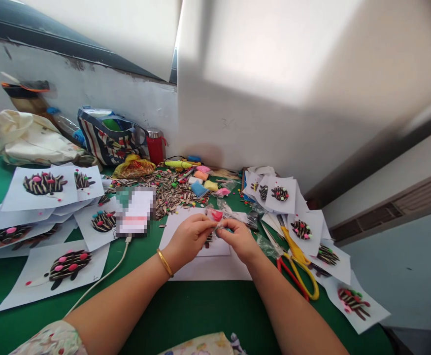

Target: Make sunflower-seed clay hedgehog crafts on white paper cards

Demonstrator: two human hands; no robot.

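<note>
My left hand (pixel 192 237) and my right hand (pixel 240 239) meet over the white sheets, fingers pinched. Between them is a small clear plastic packet with a lump of red modelling clay (pixel 216 215) inside; both hands grip its wrapper. A bit of blue shows at my right fingertips, too small to name. Under the hands lies a white card (pixel 215 250) with a partly hidden dark, striped seed picture, on a larger white paper (pixel 215 270). Beyond them lie a heap of striped sunflower seeds (pixel 173 190) and several coloured clay packets (pixel 197 189).
Finished-looking seed-picture cards (pixel 40 190) are piled at left, with more cards (pixel 306 231) at right. Yellow-handled scissors (pixel 300 268) lie by my right forearm. A phone (pixel 136 212) trails a white cable. A red flask (pixel 156 148) and a striped bag (pixel 106 135) stand by the wall.
</note>
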